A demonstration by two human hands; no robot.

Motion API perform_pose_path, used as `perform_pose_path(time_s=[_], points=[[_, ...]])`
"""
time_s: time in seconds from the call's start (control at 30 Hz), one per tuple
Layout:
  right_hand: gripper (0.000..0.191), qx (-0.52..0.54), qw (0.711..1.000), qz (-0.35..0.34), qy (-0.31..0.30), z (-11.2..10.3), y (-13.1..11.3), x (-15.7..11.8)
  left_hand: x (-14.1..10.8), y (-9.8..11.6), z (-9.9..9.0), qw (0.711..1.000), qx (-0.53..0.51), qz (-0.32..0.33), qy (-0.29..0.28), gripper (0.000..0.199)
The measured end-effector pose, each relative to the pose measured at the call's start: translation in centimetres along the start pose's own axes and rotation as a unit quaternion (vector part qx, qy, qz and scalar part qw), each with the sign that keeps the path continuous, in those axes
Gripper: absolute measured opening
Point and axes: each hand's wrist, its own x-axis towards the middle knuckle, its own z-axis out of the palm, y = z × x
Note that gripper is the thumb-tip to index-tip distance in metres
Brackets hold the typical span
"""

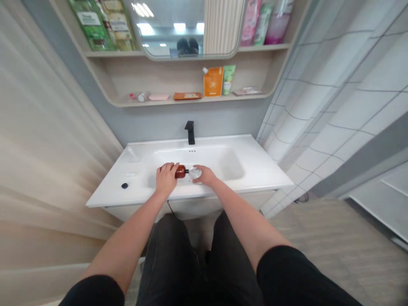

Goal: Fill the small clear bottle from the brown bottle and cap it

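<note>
My left hand [166, 177] is wrapped round an amber bottle [180, 171] over the sink basin [232, 163]. The bottle lies tipped on its side, its dark narrow neck pointing right. My right hand [205, 175] curls round a small clear container [194, 173], whose exact kind is hard to make out. The bottle's neck is at or just beside the container's near side; whether they touch I cannot tell. Whether liquid is flowing between them is too small to see. On the counter to the left lies a round black cap [124, 185].
A black faucet [190, 132] stands behind the basin. Faint clear items [132, 154] rest on the counter's left. Above, a shelf [153, 103] holds an orange pouch [213, 81], a green tube [228, 79] and small packs. A mirror [178, 29] hangs between several bottles.
</note>
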Motion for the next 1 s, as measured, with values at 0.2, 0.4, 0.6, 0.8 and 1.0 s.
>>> perform_pose_path(time_s=[0.2,0.4,0.6,0.8,1.0], points=[[0.089,0.000,1.000,-0.003,0.004,0.08,0.07,0.02,-0.02,-0.04,0.03,1.000,-0.003,0.003,0.002,0.057],[0.089,-0.006,1.000,-0.004,0.006,0.02,-0.01,-0.02,0.01,0.05,0.02,1.000,-0.005,-0.005,-0.007,0.059],[0.089,0.002,1.000,0.000,0.005,-0.05,-0.18,-0.06,0.01,0.10,-0.18,1.000,-0.006,-0.005,-0.011,0.059],[0.088,0.007,1.000,0.002,0.007,-0.08,-0.26,-0.15,-0.03,0.19,-0.26,1.000,-0.010,-0.012,-0.016,0.061],[0.088,0.000,1.000,0.002,0.001,-0.15,-0.28,-0.15,-0.03,0.19,-0.33,1.000,-0.012,-0.006,-0.013,0.059]])
